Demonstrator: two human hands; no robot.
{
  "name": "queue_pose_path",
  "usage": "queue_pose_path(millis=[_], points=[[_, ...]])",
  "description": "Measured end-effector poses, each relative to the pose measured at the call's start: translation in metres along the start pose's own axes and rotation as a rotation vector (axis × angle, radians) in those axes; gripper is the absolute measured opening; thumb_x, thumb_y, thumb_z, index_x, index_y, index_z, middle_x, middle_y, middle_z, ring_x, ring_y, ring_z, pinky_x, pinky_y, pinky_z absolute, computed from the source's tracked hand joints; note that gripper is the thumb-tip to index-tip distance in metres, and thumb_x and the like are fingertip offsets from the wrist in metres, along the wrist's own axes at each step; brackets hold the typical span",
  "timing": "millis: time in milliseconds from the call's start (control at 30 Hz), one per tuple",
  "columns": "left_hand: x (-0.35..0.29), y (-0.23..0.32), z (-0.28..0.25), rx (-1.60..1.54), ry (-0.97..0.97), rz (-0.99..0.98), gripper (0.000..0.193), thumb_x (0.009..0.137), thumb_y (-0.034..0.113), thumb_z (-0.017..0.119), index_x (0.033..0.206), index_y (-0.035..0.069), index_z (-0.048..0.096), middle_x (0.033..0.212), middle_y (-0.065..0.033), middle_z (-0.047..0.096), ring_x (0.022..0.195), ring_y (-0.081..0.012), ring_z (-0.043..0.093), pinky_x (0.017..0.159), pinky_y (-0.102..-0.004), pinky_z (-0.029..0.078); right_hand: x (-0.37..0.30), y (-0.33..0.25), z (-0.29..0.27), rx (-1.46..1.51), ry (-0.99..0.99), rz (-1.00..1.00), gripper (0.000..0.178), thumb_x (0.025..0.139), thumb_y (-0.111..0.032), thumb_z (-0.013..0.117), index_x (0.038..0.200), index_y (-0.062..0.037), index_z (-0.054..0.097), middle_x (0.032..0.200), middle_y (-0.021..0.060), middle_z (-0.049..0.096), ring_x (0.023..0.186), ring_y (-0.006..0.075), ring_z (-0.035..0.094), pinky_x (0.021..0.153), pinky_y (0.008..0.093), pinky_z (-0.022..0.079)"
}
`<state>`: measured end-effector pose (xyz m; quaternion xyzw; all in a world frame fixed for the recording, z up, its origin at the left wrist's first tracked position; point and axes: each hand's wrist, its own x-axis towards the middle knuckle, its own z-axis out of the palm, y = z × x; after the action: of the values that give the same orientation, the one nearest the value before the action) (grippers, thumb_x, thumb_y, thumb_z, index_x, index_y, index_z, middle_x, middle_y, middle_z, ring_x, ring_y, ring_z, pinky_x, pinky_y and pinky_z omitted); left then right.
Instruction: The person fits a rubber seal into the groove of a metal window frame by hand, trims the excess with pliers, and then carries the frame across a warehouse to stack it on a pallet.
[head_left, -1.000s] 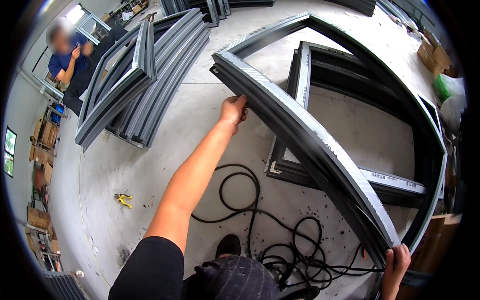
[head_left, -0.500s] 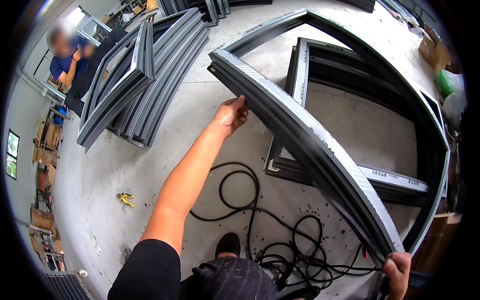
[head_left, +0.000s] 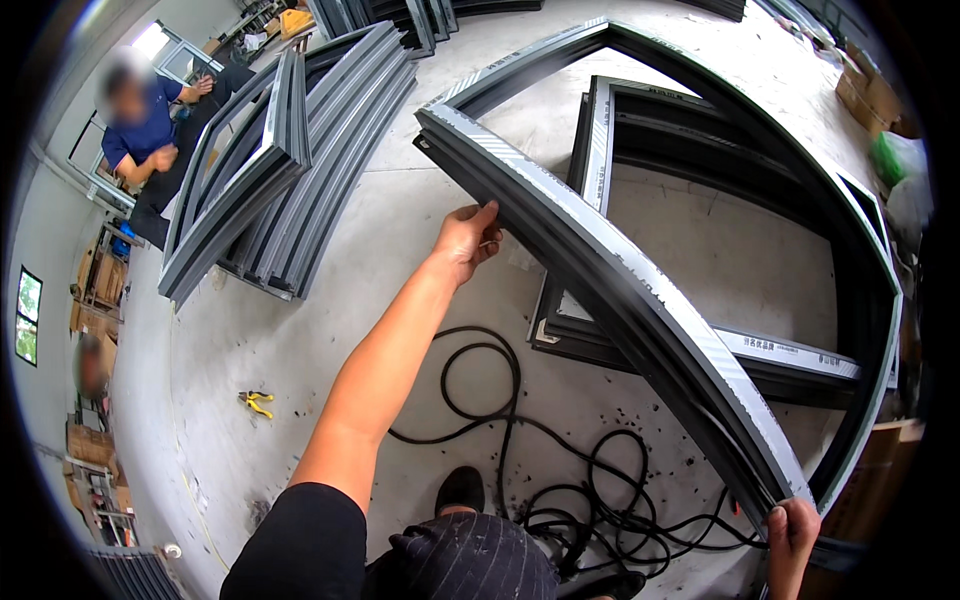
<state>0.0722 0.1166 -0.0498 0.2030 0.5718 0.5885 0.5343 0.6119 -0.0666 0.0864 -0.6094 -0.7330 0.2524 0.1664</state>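
A large dark window frame (head_left: 640,275) with a pale protective film on its face stands tilted before me. My left hand (head_left: 470,240) is closed at its near side member, thumb against the dark grooved side, fingers curled. At the near right corner my right hand (head_left: 793,525) is closed round the frame end, thumb on top; its fingers are partly hidden. A long black cord-like strip (head_left: 515,400) lies in loops on the floor below the frame and runs toward my right hand. Whether either hand also holds part of the strip cannot be made out.
A second frame (head_left: 600,150) lies behind the first. Stacked frames (head_left: 330,150) stand at left, near a seated person (head_left: 140,130) in dark blue. Yellow-handled pliers (head_left: 257,403) and black scraps are on the floor. Cardboard boxes (head_left: 868,95) line the right side.
My left hand has shifted slightly right and down along the frame. My right hand stays at the corner. The seated person has lowered the raised hands and stretched one arm out.
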Motion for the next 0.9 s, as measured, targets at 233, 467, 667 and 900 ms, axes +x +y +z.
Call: queue_pose_path(millis=[233,467,667,900], points=[[-0.009,-0.01,-0.002,-0.01,-0.023,0.013,0.02,0.09,0.022,0.067,0.091,0.006,0.056,0.076,-0.0013,0.055,0.064,-0.0109,0.048,0.055,-0.0255,0.039,0.012,-0.005,0.011,-0.268,0.058,-0.21,0.018,0.084,-0.011,0.058,0.073,0.0006,0.049,0.069,0.0149,0.045,0.068,0.0334,0.047,0.061,0.0405,0.037],[-0.029,-0.002,0.013,-0.174,-0.097,-0.097,0.022,0.089,0.022,0.069,0.093,0.005,0.057,0.077,-0.0021,0.057,0.069,-0.0121,0.05,0.057,-0.026,0.041,0.011,0.016,0.004,-0.204,0.091,-0.187,0.023,0.083,-0.013,0.06,0.07,0.0008,0.047,0.066,0.0153,0.044,0.065,0.0335,0.047,0.059,0.0409,0.035],[-0.008,-0.035,0.0,-0.08,-0.069,-0.011,0.022,0.088,0.024,0.07,0.093,0.006,0.059,0.076,-0.0014,0.059,0.067,-0.0111,0.053,0.056,-0.0247,0.042,0.014,-0.029,-0.026,0.398,-0.502,0.061,0.036,0.092,-0.02,0.056,0.063,-0.0012,0.047,0.058,0.0014,0.04,0.054,0.0105,0.039,0.049,0.0284,0.028],[-0.024,-0.021,0.011,-0.065,-0.016,-0.043,0.021,0.089,0.027,0.068,0.094,0.008,0.06,0.075,-0.0007,0.059,0.064,-0.0119,0.054,0.055,-0.0251,0.044,0.007,-0.005,-0.026,0.946,-0.381,0.263,0.034,0.092,-0.029,0.06,0.068,-0.0058,0.05,0.054,-0.0016,0.042,0.045,0.0066,0.034,0.042,0.0229,0.023]])
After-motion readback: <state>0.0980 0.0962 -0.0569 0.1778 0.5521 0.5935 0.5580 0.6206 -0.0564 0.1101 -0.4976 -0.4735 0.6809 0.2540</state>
